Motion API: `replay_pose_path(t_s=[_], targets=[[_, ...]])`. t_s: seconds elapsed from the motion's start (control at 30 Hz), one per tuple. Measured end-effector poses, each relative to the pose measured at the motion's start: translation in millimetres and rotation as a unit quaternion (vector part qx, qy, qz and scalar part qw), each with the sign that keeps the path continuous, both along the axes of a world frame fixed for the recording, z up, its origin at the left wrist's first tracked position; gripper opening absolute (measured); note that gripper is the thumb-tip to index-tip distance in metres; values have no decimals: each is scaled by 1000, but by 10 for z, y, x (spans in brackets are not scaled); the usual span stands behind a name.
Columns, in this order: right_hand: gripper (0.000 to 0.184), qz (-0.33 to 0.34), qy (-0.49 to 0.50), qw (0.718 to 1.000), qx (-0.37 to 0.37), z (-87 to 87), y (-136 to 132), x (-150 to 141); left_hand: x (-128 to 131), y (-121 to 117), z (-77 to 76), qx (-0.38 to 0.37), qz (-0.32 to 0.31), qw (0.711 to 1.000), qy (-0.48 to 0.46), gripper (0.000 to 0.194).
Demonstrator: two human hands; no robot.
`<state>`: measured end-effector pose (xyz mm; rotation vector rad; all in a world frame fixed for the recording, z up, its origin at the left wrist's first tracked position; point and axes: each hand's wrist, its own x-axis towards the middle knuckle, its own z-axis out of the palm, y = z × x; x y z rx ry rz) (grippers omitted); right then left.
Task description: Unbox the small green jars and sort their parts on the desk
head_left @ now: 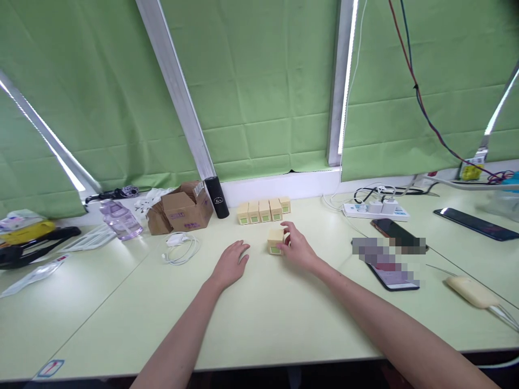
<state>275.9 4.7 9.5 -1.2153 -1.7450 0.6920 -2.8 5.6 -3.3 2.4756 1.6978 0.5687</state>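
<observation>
My right hand [297,246] grips a small cream box with a green label [275,241] that stands on the pale green table [259,313]. Its fingers wrap round the box's right side and top. My left hand [231,263] lies flat on the table just left of the box, fingers together and stretched out, holding nothing. Behind them, near the wall, a row of several identical cream boxes [264,210] stands side by side.
A black cylinder [216,197], brown cardboard boxes [184,209], a white cable [180,247] and a clear bottle [120,219] sit at the back left. A power strip [375,209], phones [399,232] and a beige mouse [472,292] lie to the right.
</observation>
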Motion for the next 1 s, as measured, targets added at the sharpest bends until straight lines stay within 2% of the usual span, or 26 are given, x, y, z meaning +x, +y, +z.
replay_pose_path(t_s=[0.13,0.23,0.33,0.5,0.67,0.8,1.0], targets=[[62,28,10,1000,-6,-55,-202,69,10,-9,-2,0,-2,1000,6,45],[72,39,29,998,-34,-111,-207,154,15,-13,3,-5,6,1000,8,46],[72,37,44,997,-44,-162,-158,209,37,-26,37,3,15,1000,7,45],[63,51,41,997,-45,-202,-120,207,199,-78,227,20,19,998,-53,43],[55,54,38,997,-43,-192,-135,180,495,-93,408,-4,-22,996,-83,42],[53,56,33,997,-30,-168,-154,176,704,-54,344,-32,-46,994,-98,46],[52,34,22,999,-16,-168,-144,189,774,-53,120,-30,-16,987,-157,43]])
